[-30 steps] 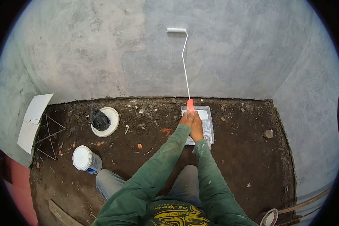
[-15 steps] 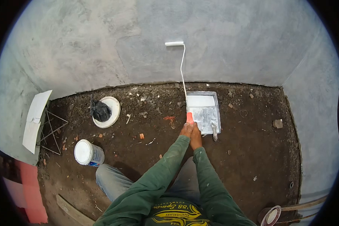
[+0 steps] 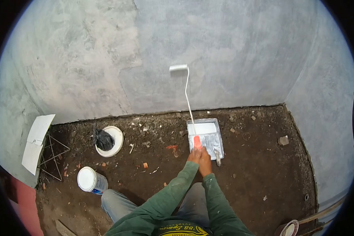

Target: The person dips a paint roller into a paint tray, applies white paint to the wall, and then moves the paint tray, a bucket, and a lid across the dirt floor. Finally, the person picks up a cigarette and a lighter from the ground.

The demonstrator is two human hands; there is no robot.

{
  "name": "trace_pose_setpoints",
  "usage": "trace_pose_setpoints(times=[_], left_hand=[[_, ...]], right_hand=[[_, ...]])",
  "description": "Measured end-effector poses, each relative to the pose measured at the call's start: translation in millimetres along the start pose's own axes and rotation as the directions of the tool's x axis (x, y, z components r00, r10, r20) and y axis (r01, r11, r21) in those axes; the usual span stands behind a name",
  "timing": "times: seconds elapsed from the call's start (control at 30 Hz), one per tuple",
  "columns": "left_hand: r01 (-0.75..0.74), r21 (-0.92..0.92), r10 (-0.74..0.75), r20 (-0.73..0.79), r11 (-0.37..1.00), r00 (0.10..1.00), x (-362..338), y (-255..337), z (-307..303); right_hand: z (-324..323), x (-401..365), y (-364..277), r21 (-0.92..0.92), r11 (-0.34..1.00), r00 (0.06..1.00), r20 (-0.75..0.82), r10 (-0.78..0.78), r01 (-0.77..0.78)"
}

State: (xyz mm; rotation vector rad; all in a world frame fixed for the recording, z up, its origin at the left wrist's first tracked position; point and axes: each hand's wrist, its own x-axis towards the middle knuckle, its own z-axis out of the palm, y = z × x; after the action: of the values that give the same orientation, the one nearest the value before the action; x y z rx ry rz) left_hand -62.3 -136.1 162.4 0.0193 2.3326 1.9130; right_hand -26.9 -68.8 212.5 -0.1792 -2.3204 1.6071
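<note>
Both of my hands grip the orange-red handle of a paint roller point(image 3: 197, 141). My left hand point(image 3: 194, 155) and my right hand point(image 3: 205, 163) are closed side by side around its lower end. A long, thin white rod runs up from the handle to the white roller head point(image 3: 179, 68), which overlaps the grey wall point(image 3: 232, 55) and is slightly blurred. Beneath the handle, on the dirt floor, is a paint tray point(image 3: 221, 137) with white paint at its far end. A paint-covered brush point(image 3: 217, 156) lies at the tray's near right corner.
On the left stand a white paint bucket point(image 3: 87, 179) and a round white lid point(image 3: 118, 146) carrying a black plastic bag point(image 3: 105, 140). A white panel on a metal frame point(image 3: 37, 141) leans by the left wall. Stones and rubble dot the dirt floor point(image 3: 247, 185); a tape roll point(image 3: 290, 229) sits bottom right.
The view has tilted upward, so the wall base, tray, bucket and hands sit lower in the picture. Both hands keep hold of the roller, whose head now looks blurred.
</note>
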Motion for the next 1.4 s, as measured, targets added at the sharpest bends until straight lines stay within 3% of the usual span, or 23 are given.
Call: trace_pose_setpoints(times=[0.03,0.07,0.1,0.13,0.17,0.23,0.3,0.33,0.4,0.53,0.7,0.77,0.97,1.03,1.23,1.3,1.4], left_hand=[[-0.013,-0.005,0.013,0.000,1.000,1.000,1.6,23.6,-2.6],[-0.136,-0.025,0.136,0.022,0.990,0.990,9.0,53.4,-7.4],[-0.256,-0.047,0.258,0.040,0.965,0.965,20.1,77.9,-11.2],[-0.534,0.145,0.538,0.014,0.833,0.843,38.8,89.1,-10.4],[-0.731,0.334,0.765,0.045,0.595,0.643,58.0,101.0,-9.2],[-0.481,-0.089,0.477,-0.058,0.872,0.877,57.6,170.9,-19.3],[-0.624,0.128,0.635,-0.081,0.771,0.769,74.0,200.5,-24.3],[-0.627,0.126,0.637,-0.080,0.769,0.766,80.5,215.5,-26.1],[-0.424,-0.001,0.422,-0.078,0.906,0.903,86.6,239.2,-27.7],[-0.368,-0.010,0.365,-0.109,0.930,0.925,78.3,245.9,-27.8],[-0.317,0.027,0.319,-0.077,0.948,0.945,82.7,194.4,-10.8],[-0.307,0.003,0.306,-0.084,0.952,0.948,75.5,168.8,-2.8],[-0.226,-0.005,0.226,-0.066,0.974,0.972,49.9,102.0,16.0],[-0.093,-0.052,0.093,0.004,0.994,0.996,40.0,86.4,18.2],[-0.028,-0.081,0.027,-0.004,0.996,1.000,36.3,16.9,42.4],[0.012,-0.065,-0.012,-0.001,0.998,1.000,33.2,-1.5,47.8],[0.033,-0.041,-0.033,-0.003,0.999,0.999,24.2,-18.5,51.9]], right_hand=[[-6.2,8.8,-16.5,0.005,1.000,0.999,-0.034,-0.027,0.027],[-12.9,21.1,-34.3,-0.041,0.986,0.984,-0.070,-0.166,0.163],[-18.6,35.5,-51.6,-0.063,0.979,0.975,-0.097,-0.198,0.193],[-25.2,51.0,-69.6,-0.065,0.968,0.964,-0.096,-0.249,0.243],[-32.0,61.5,-96.5,-0.077,0.927,0.913,-0.160,-0.375,0.367],[-40.8,90.8,-122.6,-0.099,0.878,0.854,-0.203,-0.479,0.468],[-51.0,112.9,-147.9,-0.084,0.903,0.889,-0.156,-0.430,0.422],[-55.1,119.5,-159.6,-0.101,0.895,0.883,-0.149,-0.445,0.434],[-59.8,128.5,-171.8,-0.121,0.888,0.878,-0.142,-0.457,0.443],[-60.0,133.0,-170.5,-0.133,0.911,0.906,-0.124,-0.405,0.389],[-50.5,121.8,-122.8,-0.085,0.936,0.932,-0.096,-0.350,0.343],[-47.0,108.6,-103.7,-0.156,0.907,0.906,-0.112,-0.409,0.390],[-37.5,76.1,-46.4,-0.080,0.965,0.966,-0.050,-0.255,0.251],[-34.3,65.0,-28.8,-0.073,0.987,0.989,-0.020,-0.148,0.146],[-28.5,41.8,25.7,-0.075,0.997,1.000,0.012,-0.023,0.024],[-26.6,35.0,42.2,0.035,0.998,0.997,0.040,0.059,-0.060],[-23.8,25.5,61.3,-0.081,0.996,0.998,0.051,0.037,-0.033]])
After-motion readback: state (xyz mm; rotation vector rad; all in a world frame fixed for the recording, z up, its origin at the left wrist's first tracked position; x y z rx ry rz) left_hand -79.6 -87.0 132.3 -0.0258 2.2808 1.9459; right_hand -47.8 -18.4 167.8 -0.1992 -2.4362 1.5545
